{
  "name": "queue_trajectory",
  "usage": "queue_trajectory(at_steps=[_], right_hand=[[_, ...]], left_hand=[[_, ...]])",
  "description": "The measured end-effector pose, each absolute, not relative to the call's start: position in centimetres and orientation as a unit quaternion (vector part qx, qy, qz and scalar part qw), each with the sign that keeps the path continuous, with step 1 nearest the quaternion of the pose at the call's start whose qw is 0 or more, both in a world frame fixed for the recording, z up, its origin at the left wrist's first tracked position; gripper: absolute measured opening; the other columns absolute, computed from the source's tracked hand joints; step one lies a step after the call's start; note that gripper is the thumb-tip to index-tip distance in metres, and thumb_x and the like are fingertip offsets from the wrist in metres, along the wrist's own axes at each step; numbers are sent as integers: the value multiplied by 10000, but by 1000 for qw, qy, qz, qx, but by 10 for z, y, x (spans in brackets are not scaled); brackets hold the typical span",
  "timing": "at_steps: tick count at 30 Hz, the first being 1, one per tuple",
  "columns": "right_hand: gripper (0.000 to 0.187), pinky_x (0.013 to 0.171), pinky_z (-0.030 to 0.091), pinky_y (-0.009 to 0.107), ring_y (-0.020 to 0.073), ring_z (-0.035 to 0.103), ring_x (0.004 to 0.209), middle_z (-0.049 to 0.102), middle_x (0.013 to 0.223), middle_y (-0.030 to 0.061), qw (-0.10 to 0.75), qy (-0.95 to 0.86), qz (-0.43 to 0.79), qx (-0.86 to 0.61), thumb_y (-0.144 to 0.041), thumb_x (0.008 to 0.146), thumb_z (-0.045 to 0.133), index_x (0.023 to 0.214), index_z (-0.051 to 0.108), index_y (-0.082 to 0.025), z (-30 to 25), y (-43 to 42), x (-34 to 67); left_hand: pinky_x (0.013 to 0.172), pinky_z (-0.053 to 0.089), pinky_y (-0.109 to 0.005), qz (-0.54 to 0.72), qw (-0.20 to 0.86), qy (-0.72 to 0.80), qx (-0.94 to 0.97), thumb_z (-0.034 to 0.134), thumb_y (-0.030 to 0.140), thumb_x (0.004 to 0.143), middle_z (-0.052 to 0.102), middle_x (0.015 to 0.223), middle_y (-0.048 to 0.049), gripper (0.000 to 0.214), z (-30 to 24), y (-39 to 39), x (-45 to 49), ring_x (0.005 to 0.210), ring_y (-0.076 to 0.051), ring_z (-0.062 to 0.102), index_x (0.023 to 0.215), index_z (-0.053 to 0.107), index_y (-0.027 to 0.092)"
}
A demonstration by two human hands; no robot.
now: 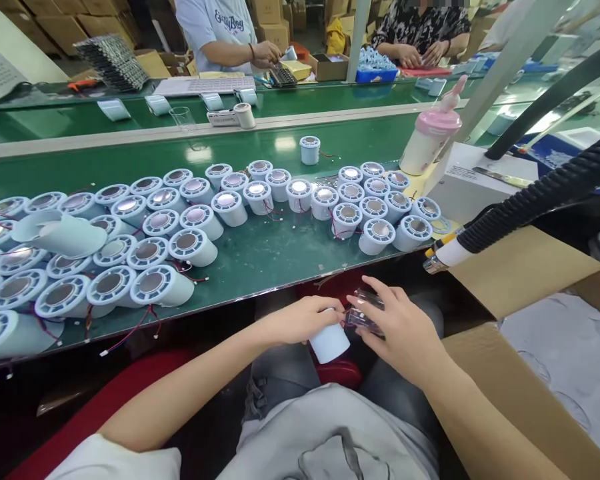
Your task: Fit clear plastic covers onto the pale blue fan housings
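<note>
My left hand (300,319) is wrapped round a white cylindrical housing (330,341) held over my lap. My right hand (405,330) grips a small clear plastic part (364,312) right against the top of that housing. Both hands sit just below the near edge of the green table (260,257). Several more white round housings (190,245) with metal centres and red wires lie on the table, some upright, some on their sides.
A black ribbed hose with a yellow-tipped nozzle (443,255) reaches in from the right. An open cardboard box (525,400) stands at my right. A pink-lidded bottle (430,139) stands on a white box. Two other people work at the far side.
</note>
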State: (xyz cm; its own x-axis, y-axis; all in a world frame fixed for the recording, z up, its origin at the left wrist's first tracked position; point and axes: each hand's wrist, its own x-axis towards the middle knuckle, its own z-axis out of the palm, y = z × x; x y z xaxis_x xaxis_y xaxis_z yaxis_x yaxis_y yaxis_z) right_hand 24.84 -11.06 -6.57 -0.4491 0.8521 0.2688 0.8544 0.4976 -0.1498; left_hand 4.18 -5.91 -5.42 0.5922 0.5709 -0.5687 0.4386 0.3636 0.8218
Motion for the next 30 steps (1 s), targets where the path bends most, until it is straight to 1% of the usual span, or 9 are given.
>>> queue_trajectory(at_steps=[4, 8, 11, 14, 18, 21, 25, 28, 30], right_hand=[[469, 787, 552, 426, 292, 548, 991, 498, 1376, 144, 205, -845, -38, -492, -170, 839, 615, 1298, 612, -264, -65, -117, 254], [491, 725, 549, 429, 300, 568, 935, 551, 1332, 148, 150, -872, -51, -464, -100, 802, 618, 1264, 633, -264, -71, -118, 246], [330, 717, 555, 416, 319, 568, 1000, 542, 1348, 140, 123, -857, 57, -497, -54, 760, 643, 1032, 718, -224, -76, -110, 243], [213, 829, 548, 394, 286, 545, 1131, 499, 1363, 92, 163, -819, 245, -493, -65, 741, 689, 879, 691, -227, -76, -105, 248], [178, 955, 488, 414, 249, 547, 1152, 466, 1348, 79, 213, -761, 384, -477, -200, 763, 740, 918, 661, -243, -72, -108, 256], [89, 981, 455, 414, 263, 507, 1207, 518, 1257, 77, 235, -744, 415, -468, -271, 809, 713, 852, 645, -233, -69, -112, 258], [174, 840, 514, 333, 223, 570, 1075, 560, 1162, 78, 302, -668, 485, -476, -329, 912, 584, 797, 653, -218, -63, -117, 255], [288, 746, 520, 274, 204, 599, 980, 619, 1079, 74, 361, -590, 518, -504, -341, 904, 593, 663, 646, -194, -62, -117, 252], [319, 729, 529, 265, 193, 618, 921, 653, 1018, 68, 387, -537, 544, -515, -355, 880, 629, 610, 648, -186, -63, -115, 251]], left_hand=[[351, 278, -195, 42, 689, 459, 559, 354, 423, 872, 529, 735, -6, 322, -59, -56, 38, 510, -111, 428, 873, 558, 173], [395, 311, -213, 23, 673, 445, 590, 369, 372, 871, 536, 715, -12, 320, -60, -60, 40, 527, -123, 440, 870, 610, 161], [626, 437, -240, 49, 618, 439, 650, 492, 311, 844, 581, 845, -23, 213, -51, -66, 42, 745, -158, 530, 862, 660, 181], [858, 432, -299, 120, 509, 440, 730, 519, 281, 868, 597, 1008, -37, 187, -43, -72, 39, 945, -193, 551, 945, 671, 202], [900, 445, -318, 178, 482, 422, 747, 625, 308, 851, 629, 1035, -30, 193, -47, -75, 33, 964, -192, 585, 1016, 657, 213], [886, 473, -330, 211, 498, 417, 731, 745, 352, 768, 631, 1057, -35, 369, -58, -76, 30, 946, -195, 600, 1094, 637, 218], [877, 503, -355, 266, 480, 385, 742, 859, 460, 597, 551, 1079, -56, 692, -76, -75, 27, 997, -222, 578, 1215, 620, 263], [993, 462, -429, 288, 449, 335, 777, 874, 439, 580, 512, 1165, -88, 671, -85, -74, 27, 1133, -272, 531, 1195, 658, 282], [1017, 452, -457, 277, 479, 318, 770, 873, 400, 597, 543, 1221, -105, 694, -88, -76, 28, 1167, -290, 539, 1237, 633, 275]])
